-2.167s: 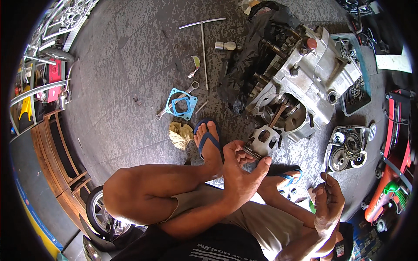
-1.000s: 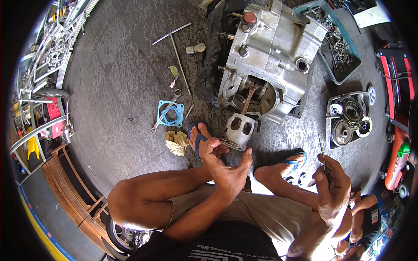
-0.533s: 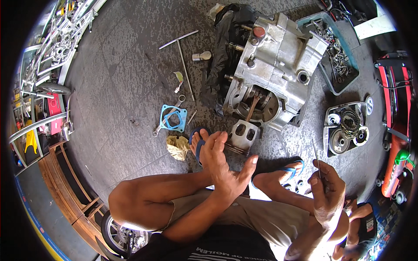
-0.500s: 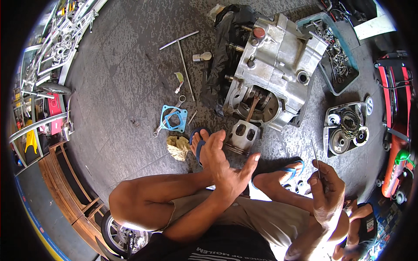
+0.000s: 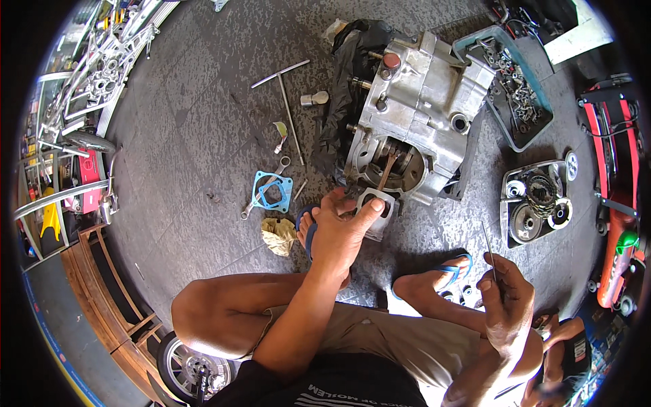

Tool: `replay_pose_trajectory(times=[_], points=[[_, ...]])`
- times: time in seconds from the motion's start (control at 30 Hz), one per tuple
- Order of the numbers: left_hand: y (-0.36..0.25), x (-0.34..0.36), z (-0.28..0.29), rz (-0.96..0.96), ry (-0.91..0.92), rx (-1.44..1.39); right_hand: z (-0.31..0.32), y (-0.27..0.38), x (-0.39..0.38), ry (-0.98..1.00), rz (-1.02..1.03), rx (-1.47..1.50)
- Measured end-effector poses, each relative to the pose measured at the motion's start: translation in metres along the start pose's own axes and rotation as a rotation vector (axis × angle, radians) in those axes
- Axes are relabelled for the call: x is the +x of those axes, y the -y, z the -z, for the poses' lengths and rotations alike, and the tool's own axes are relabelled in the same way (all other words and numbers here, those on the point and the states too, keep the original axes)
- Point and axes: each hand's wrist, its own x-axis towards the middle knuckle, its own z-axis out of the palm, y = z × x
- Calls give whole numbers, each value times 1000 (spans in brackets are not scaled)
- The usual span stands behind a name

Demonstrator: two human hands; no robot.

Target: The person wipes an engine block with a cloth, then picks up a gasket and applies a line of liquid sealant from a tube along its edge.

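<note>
Covering part of the grey, window-cut metal piston (image 5: 380, 224), the bare left hand (image 5: 341, 230) is half-curled, fingers at ten o'clock; cannot tell whether it grips. Piston sits at seven o'clock from the silver cast-metal engine case (image 5: 430, 95). Bare right hand (image 5: 506, 297), nearly closed, pinches a thin grey metal rod (image 5: 487, 239).

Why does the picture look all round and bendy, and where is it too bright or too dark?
Head view: the fisheye bends the wooden bench near the black rim; head view: bright light washes out the pale sheet, upper right; head view: shadow darkens the engine case's opening, while the piston is fairly clear.
</note>
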Motion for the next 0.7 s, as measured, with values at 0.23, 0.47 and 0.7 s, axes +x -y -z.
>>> replay_pose_trajectory(times=[0.23, 0.47, 0.7], points=[[-5, -12, 1, 34, -224, -393, 5, -2, -5, 12, 19, 6], [13, -26, 8, -213, -269, -259, 2, -5, -9, -34, 42, -19], [4, -38, -12, 96, 52, -217, 0, 1, -10, -12, -29, -11]])
